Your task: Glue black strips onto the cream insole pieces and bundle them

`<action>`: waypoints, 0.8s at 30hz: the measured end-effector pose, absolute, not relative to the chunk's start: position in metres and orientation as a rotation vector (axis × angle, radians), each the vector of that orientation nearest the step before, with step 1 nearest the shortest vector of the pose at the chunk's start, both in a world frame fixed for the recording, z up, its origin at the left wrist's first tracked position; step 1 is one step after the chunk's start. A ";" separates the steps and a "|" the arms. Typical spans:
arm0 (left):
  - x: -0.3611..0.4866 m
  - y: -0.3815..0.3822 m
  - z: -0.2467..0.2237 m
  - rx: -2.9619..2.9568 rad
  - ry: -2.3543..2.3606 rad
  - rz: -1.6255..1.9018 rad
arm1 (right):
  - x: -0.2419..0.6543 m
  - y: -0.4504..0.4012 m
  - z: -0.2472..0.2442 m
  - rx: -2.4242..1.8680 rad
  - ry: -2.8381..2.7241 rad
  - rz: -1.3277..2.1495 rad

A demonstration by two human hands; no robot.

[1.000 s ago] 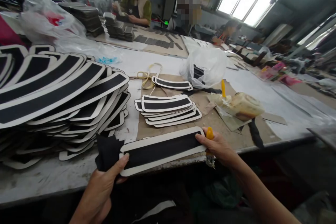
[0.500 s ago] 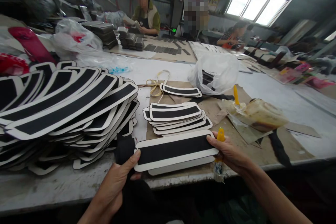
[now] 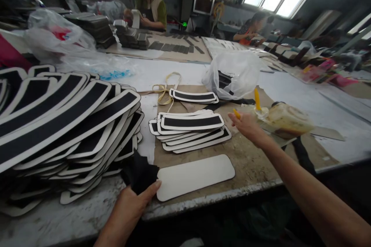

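My left hand [image 3: 129, 204] is closed on a bunch of black fabric strips [image 3: 140, 171]. Its thumb rests at the left end of a blank white panel [image 3: 197, 177] with rounded corners, which lies near the table's front edge. Beyond that panel is a small stack of white panels with black strips [image 3: 191, 122], slightly fanned. At the stack's right side my right hand [image 3: 246, 125] grips a brush, of which only the tip of the yellow handle [image 3: 237, 114] shows; its bristles are hidden behind the hand.
A large heap of strip-covered panels [image 3: 66, 123] fills the left. Behind the small stack lie a few curved panels [image 3: 194, 96], a tied cord [image 3: 164, 94] and a plastic bag [image 3: 234, 73]. A glue container [image 3: 290, 119] with another yellow handle [image 3: 257, 99] stands right. Co-workers sit across.
The strip-covered panel that both hands held now lies on the small stack, and my right hand has moved forward to that stack. The blank panel beneath is uncovered, with my left thumb at its end.
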State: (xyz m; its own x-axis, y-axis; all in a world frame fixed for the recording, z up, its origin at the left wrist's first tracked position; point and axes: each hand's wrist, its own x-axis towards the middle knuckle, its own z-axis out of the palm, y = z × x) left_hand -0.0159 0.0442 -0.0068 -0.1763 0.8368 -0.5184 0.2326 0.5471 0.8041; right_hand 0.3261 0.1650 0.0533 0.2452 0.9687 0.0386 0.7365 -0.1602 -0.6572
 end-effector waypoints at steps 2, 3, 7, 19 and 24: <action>-0.013 0.039 -0.009 0.931 1.691 0.628 | 0.324 0.141 0.056 -1.880 -1.510 0.557; -0.012 0.037 -0.008 0.922 1.677 0.610 | 0.319 0.127 0.058 -1.804 -1.487 0.603; -0.003 0.033 -0.003 0.873 1.586 0.604 | 0.286 0.070 0.062 -1.696 -1.437 0.714; 0.002 0.004 -0.008 0.866 1.394 0.582 | 0.203 0.024 0.011 -1.329 -1.176 1.244; 0.001 0.004 -0.013 0.855 1.402 0.603 | 0.226 0.022 0.013 -1.545 -1.344 1.027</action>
State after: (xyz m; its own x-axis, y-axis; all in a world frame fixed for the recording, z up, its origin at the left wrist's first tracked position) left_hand 0.0005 0.0037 -0.0130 0.1035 0.8006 -0.5902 0.1220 0.5787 0.8064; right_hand 0.2259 0.0215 0.0126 0.0954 0.9936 -0.0605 0.3199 -0.0882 -0.9433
